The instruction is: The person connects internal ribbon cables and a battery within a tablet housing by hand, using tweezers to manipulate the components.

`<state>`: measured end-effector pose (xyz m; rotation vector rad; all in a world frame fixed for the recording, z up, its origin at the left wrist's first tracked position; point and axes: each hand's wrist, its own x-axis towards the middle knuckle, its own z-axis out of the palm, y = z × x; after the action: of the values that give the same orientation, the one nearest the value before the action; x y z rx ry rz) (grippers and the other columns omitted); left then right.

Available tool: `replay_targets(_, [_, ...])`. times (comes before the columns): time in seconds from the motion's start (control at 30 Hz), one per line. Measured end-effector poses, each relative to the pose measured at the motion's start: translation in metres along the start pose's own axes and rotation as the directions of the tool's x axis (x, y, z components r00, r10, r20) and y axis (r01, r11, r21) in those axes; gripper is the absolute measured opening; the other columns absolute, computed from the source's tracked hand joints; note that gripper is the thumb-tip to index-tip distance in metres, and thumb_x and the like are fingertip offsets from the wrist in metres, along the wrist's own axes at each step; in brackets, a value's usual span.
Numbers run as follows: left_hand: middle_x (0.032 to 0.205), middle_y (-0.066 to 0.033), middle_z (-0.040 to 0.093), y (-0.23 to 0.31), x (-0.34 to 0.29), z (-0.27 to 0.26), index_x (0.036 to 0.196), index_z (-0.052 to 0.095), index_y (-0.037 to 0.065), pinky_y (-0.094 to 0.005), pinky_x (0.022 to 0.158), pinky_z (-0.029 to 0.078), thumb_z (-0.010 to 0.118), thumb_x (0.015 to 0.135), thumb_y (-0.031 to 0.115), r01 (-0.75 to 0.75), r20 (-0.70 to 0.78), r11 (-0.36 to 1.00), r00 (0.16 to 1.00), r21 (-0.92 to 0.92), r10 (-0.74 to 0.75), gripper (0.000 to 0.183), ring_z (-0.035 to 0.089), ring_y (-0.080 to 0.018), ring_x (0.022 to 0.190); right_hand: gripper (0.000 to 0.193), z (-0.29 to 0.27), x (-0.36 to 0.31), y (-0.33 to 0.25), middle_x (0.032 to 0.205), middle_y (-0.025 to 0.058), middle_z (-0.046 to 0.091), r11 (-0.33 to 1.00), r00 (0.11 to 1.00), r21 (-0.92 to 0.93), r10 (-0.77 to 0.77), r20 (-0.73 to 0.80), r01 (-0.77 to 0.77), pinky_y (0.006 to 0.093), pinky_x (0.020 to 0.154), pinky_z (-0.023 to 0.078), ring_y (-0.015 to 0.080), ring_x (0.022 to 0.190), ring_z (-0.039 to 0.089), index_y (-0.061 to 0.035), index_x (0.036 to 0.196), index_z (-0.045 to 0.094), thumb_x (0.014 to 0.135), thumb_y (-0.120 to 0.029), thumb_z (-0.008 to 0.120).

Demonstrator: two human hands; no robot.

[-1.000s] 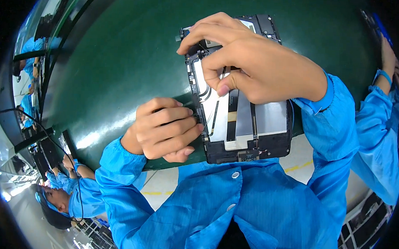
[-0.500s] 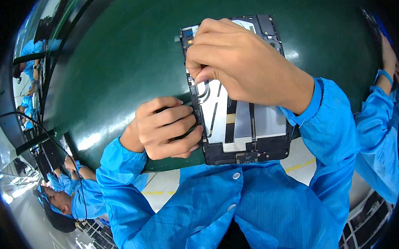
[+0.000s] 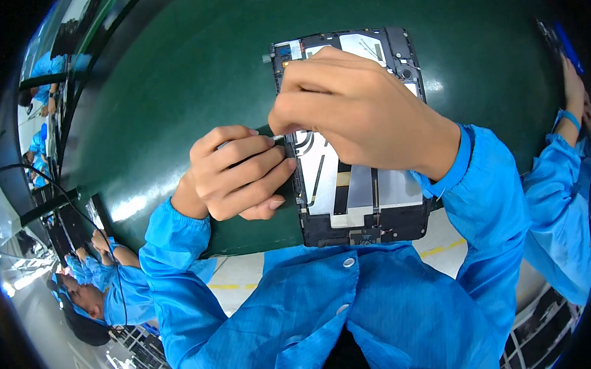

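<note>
Green matting [image 3: 182, 83] is covered by an opened tablet chassis [image 3: 366, 206], its middle hidden under the right hand [image 3: 363, 115]. A small pale part, barely discernible, is pinched by that hand's curled fingers. The left hand [image 3: 237, 173] is curled against the chassis's left edge; its grip cannot be told.
</note>
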<state>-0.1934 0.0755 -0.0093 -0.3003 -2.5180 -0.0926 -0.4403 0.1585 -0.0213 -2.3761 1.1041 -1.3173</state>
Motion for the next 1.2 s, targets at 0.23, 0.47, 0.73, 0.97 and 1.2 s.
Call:
replay_targets(0.23, [0.095, -0.0106, 0.079, -0.004, -0.009, -0.001, 0.101, 0.085, 0.005, -0.0401, 0.081, 0.06, 0.064, 0.096, 0.03, -0.014, 0.009, 1.0, 1.0, -0.001, 0.014, 0.032, 0.072, -0.0265, 0.09, 0.019, -0.004, 0.005, -0.012, 0.094, 0.0075, 0.064, 0.997, 0.998, -0.049, -0.056, -0.013, 0.055, 0.0395, 0.078, 0.053, 0.0292, 0.09, 0.063, -0.0095, 0.097, 0.076, 0.082, 0.002, 0.076])
replay_targets(0.47, [0.097, -0.012, 0.08, -0.009, -0.011, -0.001, 0.105, 0.086, 0.006, -0.0423, 0.083, 0.061, 0.06, 0.098, 0.034, -0.023, 0.024, 0.999, 0.999, 0.044, 0.022, 0.038, 0.073, -0.028, 0.094, 0.016, -0.006, 0.002, 0.0, 0.094, 0.0095, 0.065, 0.995, 1.0, -0.094, 0.024, 0.006, -0.024, 0.041, 0.079, 0.054, 0.0312, 0.09, 0.065, -0.006, 0.097, 0.073, 0.084, 0.003, 0.078])
replay_targets(0.73, [0.099, -0.0121, 0.08, -0.008, -0.009, -0.001, 0.107, 0.085, 0.006, -0.043, 0.083, 0.061, 0.062, 0.097, 0.034, -0.013, 0.044, 1.0, 0.999, 0.022, 0.012, 0.038, 0.072, -0.0283, 0.095, 0.016, -0.006, -0.001, 0.004, 0.089, 0.0106, 0.064, 0.997, 0.997, -0.012, 0.079, -0.012, -0.079, 0.0429, 0.076, 0.056, 0.033, 0.085, 0.068, -0.0061, 0.096, 0.065, 0.087, -0.004, 0.078])
replay_targets(0.97, [0.095, -0.0113, 0.079, -0.007, -0.005, 0.0, 0.103, 0.084, 0.006, -0.042, 0.083, 0.062, 0.068, 0.095, 0.033, -0.006, 0.046, 0.999, 0.999, 0.037, 0.005, 0.033, 0.073, -0.0279, 0.094, 0.014, -0.004, -0.002, 0.005, 0.089, 0.0112, 0.065, 0.997, 0.996, -0.013, 0.081, -0.021, -0.082, 0.0429, 0.077, 0.057, 0.0337, 0.087, 0.069, -0.0064, 0.097, 0.066, 0.09, -0.009, 0.078])
replay_targets(1.2, [0.087, -0.0091, 0.077, -0.013, -0.001, 0.01, 0.097, 0.082, 0.004, -0.0407, 0.082, 0.063, 0.07, 0.092, 0.032, -0.107, -0.005, 0.992, 0.994, 0.064, 0.107, 0.031, 0.073, -0.0266, 0.087, 0.014, -0.005, -0.003, 0.007, 0.09, 0.0102, 0.066, 0.997, 0.995, 0.004, 0.082, -0.049, -0.082, 0.0428, 0.076, 0.057, 0.0332, 0.087, 0.07, -0.0066, 0.097, 0.066, 0.091, -0.01, 0.079])
